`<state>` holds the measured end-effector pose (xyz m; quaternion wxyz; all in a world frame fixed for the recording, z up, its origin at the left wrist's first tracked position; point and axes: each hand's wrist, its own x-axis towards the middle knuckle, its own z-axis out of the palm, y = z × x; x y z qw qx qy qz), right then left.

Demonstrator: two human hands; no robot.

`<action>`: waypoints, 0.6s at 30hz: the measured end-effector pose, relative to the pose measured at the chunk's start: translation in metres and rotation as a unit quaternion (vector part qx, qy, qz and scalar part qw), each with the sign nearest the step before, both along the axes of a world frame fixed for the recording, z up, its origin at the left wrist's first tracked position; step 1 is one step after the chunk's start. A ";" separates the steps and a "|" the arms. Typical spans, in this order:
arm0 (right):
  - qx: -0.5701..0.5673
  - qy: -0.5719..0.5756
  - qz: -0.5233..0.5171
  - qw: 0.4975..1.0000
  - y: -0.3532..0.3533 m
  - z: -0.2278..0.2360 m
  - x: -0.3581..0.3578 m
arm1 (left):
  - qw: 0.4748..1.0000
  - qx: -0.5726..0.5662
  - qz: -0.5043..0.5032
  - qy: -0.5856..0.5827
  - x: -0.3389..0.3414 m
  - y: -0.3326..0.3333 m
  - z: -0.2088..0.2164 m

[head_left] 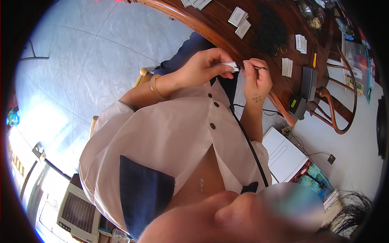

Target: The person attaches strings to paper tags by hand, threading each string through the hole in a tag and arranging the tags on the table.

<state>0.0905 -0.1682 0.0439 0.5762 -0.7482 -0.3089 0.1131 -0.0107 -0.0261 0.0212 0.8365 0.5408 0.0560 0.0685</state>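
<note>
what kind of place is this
Probably a small craft or jewellery workbench in a home or shop: a curved wooden table holds small white cards, a pile of dark beads, and the right hand works a thin tool.

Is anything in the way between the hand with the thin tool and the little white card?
Nothing visible. The right hand holds a thin tool whose tip meets the end of the small white card pinched in the left hand.
</note>
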 end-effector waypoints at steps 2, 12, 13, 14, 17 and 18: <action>0.044 0.100 0.035 0.993 -0.001 -0.004 0.002 | 0.999 -0.042 -0.005 -0.023 0.000 -0.001 -0.005; 0.045 0.265 0.153 0.951 -0.001 -0.010 0.007 | 0.988 0.011 -0.047 -0.146 0.002 0.001 -0.016; 0.046 0.264 0.152 0.951 -0.001 -0.010 0.006 | 0.991 0.007 -0.044 -0.126 0.002 0.001 -0.015; 0.046 0.264 0.127 0.955 -0.002 -0.011 0.004 | 0.993 0.003 -0.041 -0.107 0.002 0.001 -0.015; 0.073 0.290 0.122 0.946 -0.006 -0.005 0.005 | 0.999 0.016 -0.045 -0.010 0.001 0.004 -0.016; 0.099 0.314 0.143 0.933 -0.007 -0.002 0.006 | 0.999 0.016 -0.045 -0.009 0.001 0.004 -0.016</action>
